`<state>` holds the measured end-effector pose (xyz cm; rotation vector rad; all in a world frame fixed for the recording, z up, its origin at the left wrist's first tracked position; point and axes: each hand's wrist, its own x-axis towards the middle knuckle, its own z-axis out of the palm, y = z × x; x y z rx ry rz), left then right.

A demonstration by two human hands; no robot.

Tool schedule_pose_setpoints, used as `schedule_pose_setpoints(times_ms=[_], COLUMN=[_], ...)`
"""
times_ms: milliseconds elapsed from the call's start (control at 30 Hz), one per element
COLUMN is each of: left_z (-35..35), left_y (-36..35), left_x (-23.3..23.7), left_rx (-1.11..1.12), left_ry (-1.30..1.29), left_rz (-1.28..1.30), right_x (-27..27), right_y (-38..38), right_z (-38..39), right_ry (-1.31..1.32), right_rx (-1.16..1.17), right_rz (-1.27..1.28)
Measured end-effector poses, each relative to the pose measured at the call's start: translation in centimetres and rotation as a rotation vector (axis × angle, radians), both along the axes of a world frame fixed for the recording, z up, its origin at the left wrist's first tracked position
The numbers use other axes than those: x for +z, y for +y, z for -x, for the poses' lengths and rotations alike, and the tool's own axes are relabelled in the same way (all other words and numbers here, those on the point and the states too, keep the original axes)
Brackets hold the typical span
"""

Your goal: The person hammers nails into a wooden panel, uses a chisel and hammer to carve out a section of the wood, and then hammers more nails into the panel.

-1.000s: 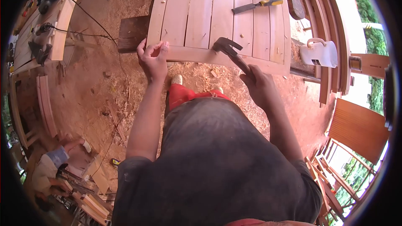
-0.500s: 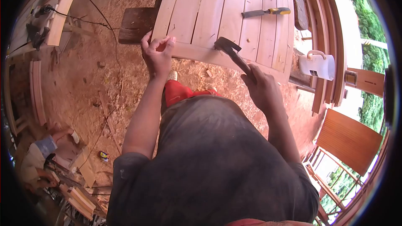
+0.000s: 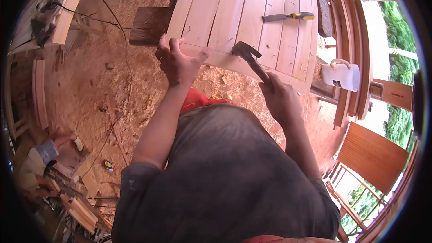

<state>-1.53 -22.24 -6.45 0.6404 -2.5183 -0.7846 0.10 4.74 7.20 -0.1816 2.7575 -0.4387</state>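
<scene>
My right hand (image 3: pixel 280 96) is wrapped round the handle of a claw hammer (image 3: pixel 248 56), whose dark head rests at the near edge of a slatted wooden panel (image 3: pixel 225 13). At the panel's near left corner is my left hand (image 3: pixel 181 63), fingers spread and nothing seen in them. Several nails stand up from the slats, one of them (image 3: pixel 189 29) just beyond my left hand. A chisel (image 3: pixel 288 17) with a yellow and black handle lies across the slats on the right.
A white jug (image 3: pixel 340 75) stands right of the panel. Dark wood (image 3: pixel 148 27) juts out at its left. Power tools (image 3: pixel 42 31) and a cord are at upper left. Another person (image 3: pixel 38 166) sits at lower left among timber. Shavings cover the ground.
My left hand has moved right along the panel's near edge, and its fingers have spread from a near pinch. The hammer stays in my right hand, almost in the same place.
</scene>
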Motion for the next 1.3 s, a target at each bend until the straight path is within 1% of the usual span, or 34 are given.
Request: schedule_pose_setpoints(times_ms=[100, 200, 300, 433, 533, 633, 733, 767, 867, 900, 933, 1000, 1100, 1133, 1200, 1267, 1300], left_z=[0.4, 0.8, 0.8, 0.8, 1.0, 0.8, 0.9, 0.9, 0.7, 0.7, 0.8, 0.8, 0.9, 0.4, 0.9, 0.8, 0.9], left_y=[0.6, 0.6, 0.8, 0.9, 0.6, 0.4, 0.6, 0.6, 0.6, 0.6, 0.6, 0.5, 0.6, 0.8, 0.4, 0.5, 0.4], left_x=[-0.2, -1.0, -0.8, -0.5, -0.9, -1.1, -1.2, -0.9, -0.1, 0.0, -0.3, -0.9, -1.1, -1.4, -1.8, -1.9, -1.9], left_rx=[0.028, 0.017, 0.047, 0.048, 0.043, 0.028, 0.014, 0.009, 0.022, 0.025, 0.024, 0.018, 0.046, 0.045, 0.035, 0.038, 0.034], left_ry=[-0.03, 0.027, -0.026, -0.035, -0.034, -0.028, -0.007, -0.015, -0.037, -0.041, -0.015, 0.037, 0.002, 0.023, 0.084, 0.084, 0.085], left_rz=[-0.035, -0.042, -0.118, -0.149, -0.163, -0.179, -0.151, -0.151, -0.164, -0.171, -0.168, -0.16, -0.164, -0.156, -0.128, -0.144, -0.15], right_x=[-0.6, -0.9, -0.7, -0.8, -0.7, 1.4, 3.2, 3.9, 4.6, 4.1, 2.5, 0.9, 2.8, 3.5, 5.2, 6.4, 5.1], right_y=[0.1, 0.6, 0.6, 0.6, 1.5, 0.5, 0.0, -0.2, -1.2, -1.5, -1.1, -0.6, -1.5, -1.8, -1.2, -1.8, -2.4], right_z=[-0.4, -0.7, -0.6, -0.6, -0.6, -0.4, -0.2, -0.1, 0.3, 0.8, 1.4, 2.5, 1.9, 1.7, 1.2, 0.9, 0.8], right_ry=[0.01, 0.038, 0.049, 0.061, -0.068, -0.067, 0.116, 0.163, 0.182, 0.145, 0.207, -0.09, 0.098, 0.173, 0.4, 0.618, 0.701], right_rx=[0.004, 0.012, 0.017, -0.011, -0.111, -0.298, -0.315, -0.27, -0.174, -0.135, -0.004, -0.036, -0.133, -0.224, -0.176, 0.09, 0.11], right_rz=[0.009, 0.039, 0.049, 0.077, 0.283, 0.324, 0.52, 0.535, 0.486, 0.414, 0.402, 0.212, 0.345, 0.448, 0.982, 1.129, 1.224])
